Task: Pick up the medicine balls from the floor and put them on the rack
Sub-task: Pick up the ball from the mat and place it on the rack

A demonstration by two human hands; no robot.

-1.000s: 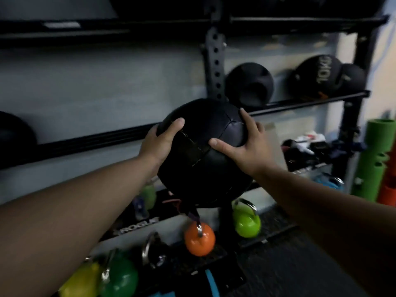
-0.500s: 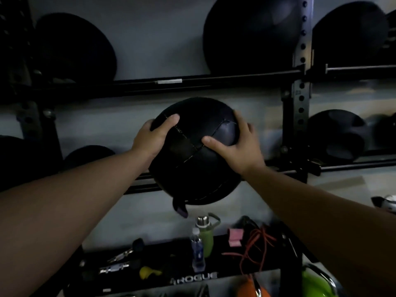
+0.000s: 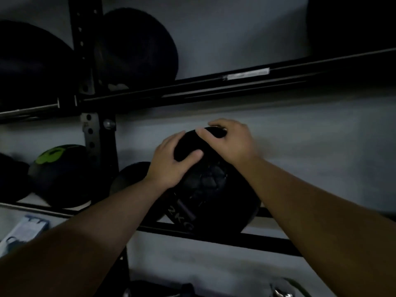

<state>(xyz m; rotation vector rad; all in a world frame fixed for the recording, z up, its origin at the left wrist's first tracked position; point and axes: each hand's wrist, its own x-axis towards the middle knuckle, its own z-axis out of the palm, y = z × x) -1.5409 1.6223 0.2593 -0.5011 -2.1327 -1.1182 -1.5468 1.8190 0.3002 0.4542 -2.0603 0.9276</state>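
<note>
A black stitched medicine ball (image 3: 214, 189) marked "2KG" rests on the two rails of the black rack's middle shelf (image 3: 214, 234). My left hand (image 3: 171, 163) grips its upper left side, thumb across the front. My right hand (image 3: 231, 140) lies over its top, fingers curled around it. Just to the left, another black ball (image 3: 128, 176) sits on the same shelf, partly hidden by my left wrist.
A black upright post (image 3: 94, 133) with holes stands left of the balls. Beyond it lies a ball with a green mark (image 3: 57, 174). Large black balls (image 3: 137, 48) fill the upper shelf (image 3: 214, 84). A pale box (image 3: 23, 232) sits at lower left.
The ball has gone from being held in the air before the rack to sitting on the middle shelf rails. My hands have shifted toward its top, and my view has turned left.
</note>
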